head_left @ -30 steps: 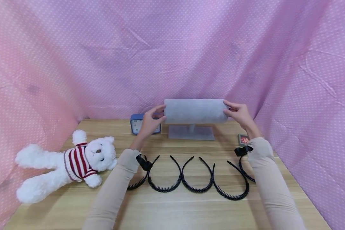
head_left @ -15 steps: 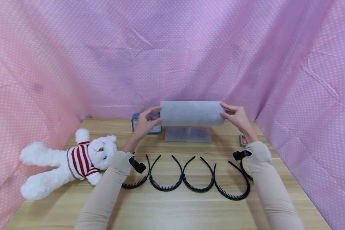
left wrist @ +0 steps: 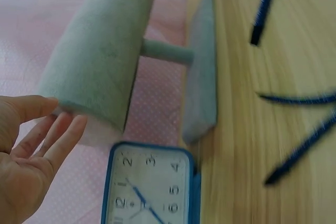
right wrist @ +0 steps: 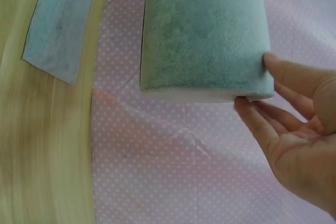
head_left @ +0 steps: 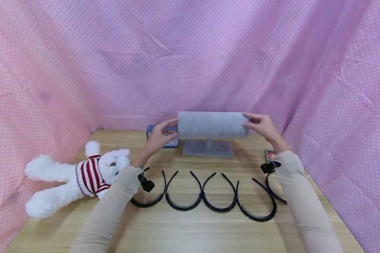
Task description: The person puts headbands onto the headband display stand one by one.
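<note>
A grey, velvety display stand (head_left: 213,125) stands at the back of the table, with a thick horizontal roll on a post and a flat base (head_left: 208,149). My left hand (head_left: 158,137) holds the roll's left end, thumb at its rim and fingertips against the end face in the left wrist view. At the other end, my right hand (head_left: 263,127) grips the rim between thumb and fingers, as the right wrist view shows. Several black toothed headbands (head_left: 183,207) lie in a row in front of the stand; the sleeves partly cover the outer ones.
A blue square clock (left wrist: 149,182) stands just left of the roll, partly behind my left hand. On the left lies a white teddy bear (head_left: 92,174) in a striped sweater. A small framed item (head_left: 270,155) sits near the right wrist. Pink dotted cloth (head_left: 190,52) surrounds the wooden table (head_left: 196,235).
The display stand has shifted slightly left and a little nearer, with both hands staying at the roll's ends. My left forearm has swung outward, uncovering more of the left headband.
</note>
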`<control>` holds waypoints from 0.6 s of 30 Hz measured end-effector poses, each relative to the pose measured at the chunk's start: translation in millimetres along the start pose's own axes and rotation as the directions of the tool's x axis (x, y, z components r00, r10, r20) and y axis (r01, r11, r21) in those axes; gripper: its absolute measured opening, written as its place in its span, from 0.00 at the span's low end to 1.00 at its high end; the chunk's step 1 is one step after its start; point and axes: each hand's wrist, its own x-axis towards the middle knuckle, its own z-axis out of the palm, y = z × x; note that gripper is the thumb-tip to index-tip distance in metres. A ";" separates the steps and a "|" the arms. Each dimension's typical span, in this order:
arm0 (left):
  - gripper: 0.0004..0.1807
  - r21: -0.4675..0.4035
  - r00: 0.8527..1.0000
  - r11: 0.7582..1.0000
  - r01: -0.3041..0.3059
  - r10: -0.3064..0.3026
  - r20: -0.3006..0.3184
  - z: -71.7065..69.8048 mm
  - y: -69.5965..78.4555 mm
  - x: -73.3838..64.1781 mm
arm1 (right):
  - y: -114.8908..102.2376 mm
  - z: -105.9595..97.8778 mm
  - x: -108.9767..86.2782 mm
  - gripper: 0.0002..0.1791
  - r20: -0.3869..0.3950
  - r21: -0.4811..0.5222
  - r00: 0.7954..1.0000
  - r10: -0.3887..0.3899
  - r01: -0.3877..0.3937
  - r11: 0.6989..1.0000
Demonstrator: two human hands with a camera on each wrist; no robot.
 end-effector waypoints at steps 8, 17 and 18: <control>0.25 0.201 0.981 0.979 0.044 -0.081 0.178 -16.1 -5.6 -17.3 | 11.2 -0.2 12.1 0.28 0.033 0.043 0.996 -0.085 0.083 0.996; 0.17 0.355 0.865 0.935 0.007 -0.183 0.466 -20.2 -15.0 -52.2 | 15.5 0.4 11.7 0.27 0.039 0.033 0.993 -0.116 0.114 0.993; 0.17 0.353 0.852 0.936 0.010 -0.193 0.486 -20.2 -16.0 -55.4 | 15.6 0.3 12.1 0.28 0.037 0.033 0.992 -0.117 0.116 0.993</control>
